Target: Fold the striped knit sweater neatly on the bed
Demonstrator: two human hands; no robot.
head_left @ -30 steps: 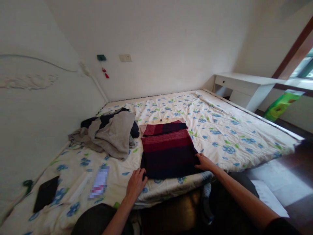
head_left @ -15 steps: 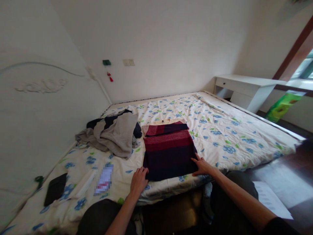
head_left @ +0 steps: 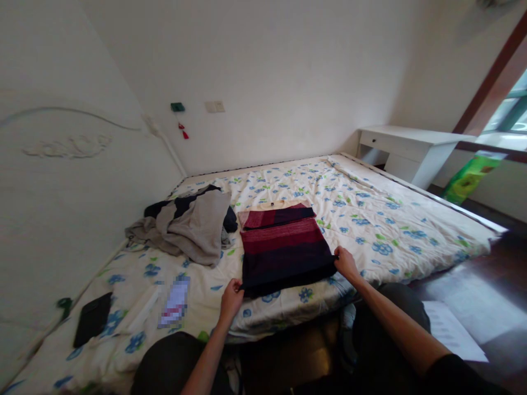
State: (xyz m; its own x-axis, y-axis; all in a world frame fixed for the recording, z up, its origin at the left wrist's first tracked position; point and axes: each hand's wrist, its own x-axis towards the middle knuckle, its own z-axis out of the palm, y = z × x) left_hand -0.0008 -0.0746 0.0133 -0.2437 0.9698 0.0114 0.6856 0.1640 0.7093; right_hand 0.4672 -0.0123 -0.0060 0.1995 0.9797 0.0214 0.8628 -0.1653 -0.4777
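A knitted sweater lies face down or folded on the bed, banded pink, maroon and near-black, its cream neckline at the far end. Its sleeves appear laid across the upper part. My left hand pinches the near left corner of the dark hem. At the near right corner, my right hand grips the hem between thumb and fingers. The hem's near edge looks slightly raised between the two hands.
Grey and black clothes lie heaped to the left. A dark flat case and a blurred packet rest on the flowered bed sheet. Beyond the bed's right side stands a white desk. Paper lies low at right.
My hands have gone from lying at the sweater's sides to pinching its two near corners. The hem has shifted slightly away from me, and its right corner is drawn outward.
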